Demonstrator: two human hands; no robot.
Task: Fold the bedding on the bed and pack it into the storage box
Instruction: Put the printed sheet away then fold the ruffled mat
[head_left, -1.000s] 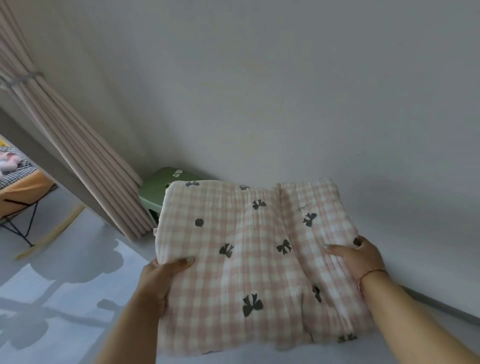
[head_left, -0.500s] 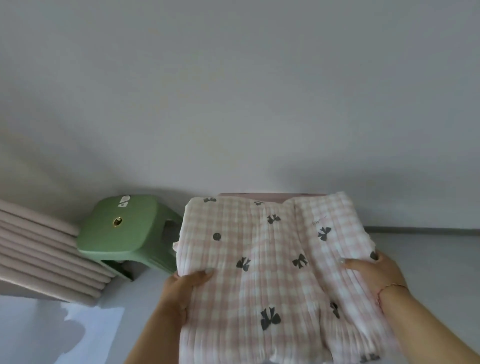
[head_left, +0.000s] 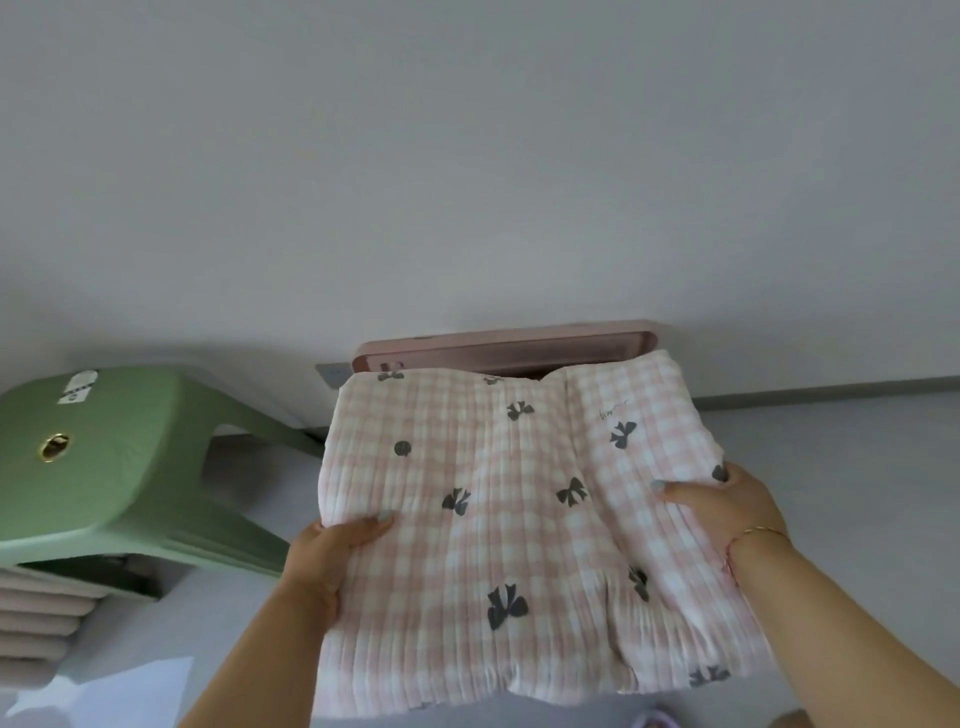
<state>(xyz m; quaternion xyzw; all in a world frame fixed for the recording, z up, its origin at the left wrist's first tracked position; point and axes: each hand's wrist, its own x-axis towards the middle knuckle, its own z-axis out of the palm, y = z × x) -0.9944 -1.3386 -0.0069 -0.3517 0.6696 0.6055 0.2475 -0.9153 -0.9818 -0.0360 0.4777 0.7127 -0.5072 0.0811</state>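
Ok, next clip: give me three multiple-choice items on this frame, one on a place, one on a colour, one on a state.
1. Where is the green stool relative to the folded bedding?
A. On its left
B. On its right
C. On top of it

2. What colour is the storage box behind the bedding?
A. Blue
B. Pink
C. Black

3. How is the bedding held?
A. Left hand only
B. Lying on the floor, untouched
C. Both hands, one on each side

Answers:
1. A, the stool stands at the frame's left, beside the bedding.
2. B, its rim showing above the bedding is pink.
3. C, the left hand and right hand each grip a side.
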